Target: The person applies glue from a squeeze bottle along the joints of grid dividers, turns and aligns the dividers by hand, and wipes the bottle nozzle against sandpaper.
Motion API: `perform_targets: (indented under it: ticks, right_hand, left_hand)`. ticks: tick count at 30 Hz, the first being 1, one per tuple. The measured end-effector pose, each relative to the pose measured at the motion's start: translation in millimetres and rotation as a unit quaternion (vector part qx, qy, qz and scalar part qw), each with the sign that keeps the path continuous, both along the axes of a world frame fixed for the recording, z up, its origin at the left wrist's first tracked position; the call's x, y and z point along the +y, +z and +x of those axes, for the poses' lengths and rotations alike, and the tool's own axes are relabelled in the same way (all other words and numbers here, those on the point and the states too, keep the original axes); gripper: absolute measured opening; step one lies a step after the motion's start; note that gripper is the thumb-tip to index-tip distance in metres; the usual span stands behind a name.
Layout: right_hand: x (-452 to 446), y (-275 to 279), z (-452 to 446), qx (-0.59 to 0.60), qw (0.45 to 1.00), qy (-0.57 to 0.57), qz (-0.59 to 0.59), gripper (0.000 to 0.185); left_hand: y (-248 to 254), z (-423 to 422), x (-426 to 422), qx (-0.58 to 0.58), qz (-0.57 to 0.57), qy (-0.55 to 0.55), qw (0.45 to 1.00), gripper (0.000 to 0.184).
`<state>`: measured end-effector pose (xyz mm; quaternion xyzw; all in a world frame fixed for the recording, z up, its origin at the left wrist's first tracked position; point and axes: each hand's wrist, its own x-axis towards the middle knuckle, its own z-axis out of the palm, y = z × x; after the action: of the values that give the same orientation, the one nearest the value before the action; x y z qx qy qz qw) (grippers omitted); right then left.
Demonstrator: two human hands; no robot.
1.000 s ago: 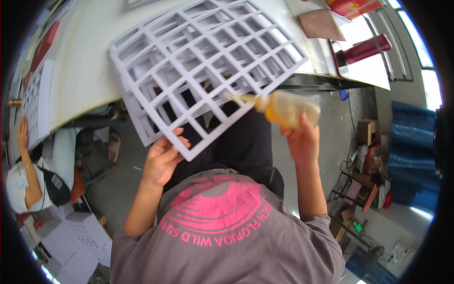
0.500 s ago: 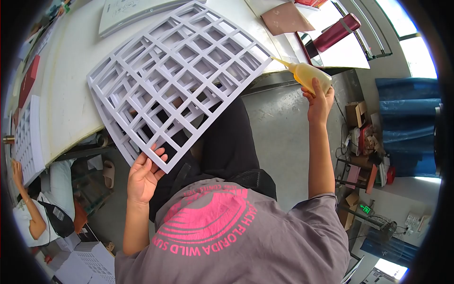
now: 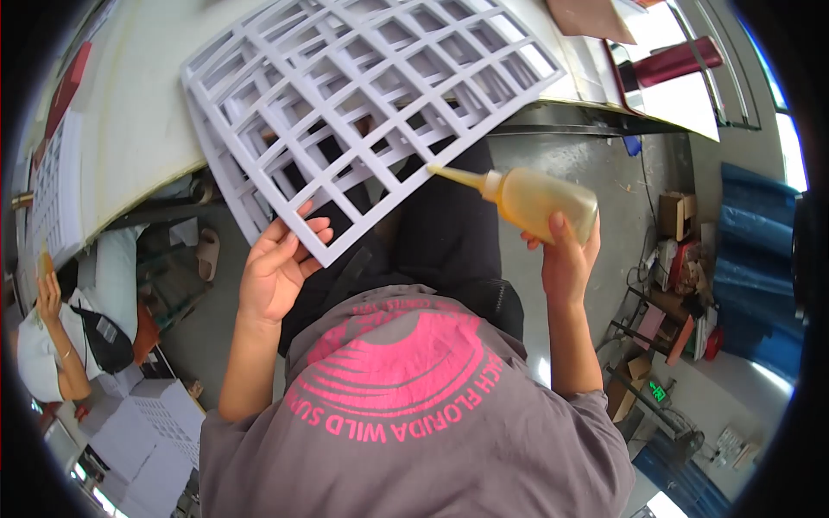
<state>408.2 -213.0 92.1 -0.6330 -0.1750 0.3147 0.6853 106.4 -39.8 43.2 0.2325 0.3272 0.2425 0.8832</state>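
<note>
My left hand (image 3: 281, 263) is closed around the near corner of a white lattice frame (image 3: 377, 200) with rows of square openings. More white lattice frames (image 3: 226, 164) lie loosely beneath it, partly hidden, and the stack juts past the table edge over my lap. My right hand (image 3: 566, 255) grips a translucent squeeze bottle (image 3: 544, 203) holding yellowish liquid. The bottle is tipped sideways, and its long thin nozzle (image 3: 458, 176) points left, with the tip at the near edge strip of the top frame.
The white table (image 3: 138, 129) spreads beyond the frames. A dark red flask (image 3: 678, 65) lies at the right. Another person's hand (image 3: 49, 293) is at the far left, close to more lattice frames (image 3: 53, 190). Boxes (image 3: 678, 214) stand on the right.
The bottle in my right hand has moved left and toward me, its nozzle tip travelling along the frame's near edge from the far right corner. My left hand keeps its hold. The view has shifted.
</note>
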Motion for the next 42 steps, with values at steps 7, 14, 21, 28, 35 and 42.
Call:
perform_targets:
  ticks: [7, 14, 21, 28, 35, 42]
  right_hand:
    - [-5.5, 2.5, -54.0, 0.077, 0.992, 0.097, -0.024, 0.059]
    - [4.6, -1.9, -74.6, 0.186, 0.954, 0.232, -0.041, 0.065]
    - [41.9, 20.9, -27.4, 0.247, 0.935, 0.212, 0.141, 0.074]
    - [150.0, 44.3, -13.5, 0.086, 0.940, 0.303, 0.133, 0.058]
    - [276.9, 4.2, -48.7, 0.075, 0.953, 0.288, 0.055, 0.045]
    - [351.5, -23.8, -58.8, -0.029, 0.942, 0.331, 0.045, 0.057]
  left_hand:
    - [0.5, 0.4, 0.9, -0.008, 0.005, -0.010, 1.000, 0.042]
    - [0.7, 1.6, -0.1, -0.027, 0.002, 0.000, 1.000, 0.039]
    - [3.3, -25.9, 18.8, -0.144, 0.080, 0.022, 0.986, 0.045]
    - [-3.6, -97.1, 58.5, 0.085, 0.056, 0.094, 0.990, 0.032]
    - [-22.8, -103.8, 47.5, 0.040, 0.010, 0.128, 0.991, 0.030]
    - [-26.8, -104.5, 47.9, -0.003, 0.000, 0.126, 0.992, 0.031]
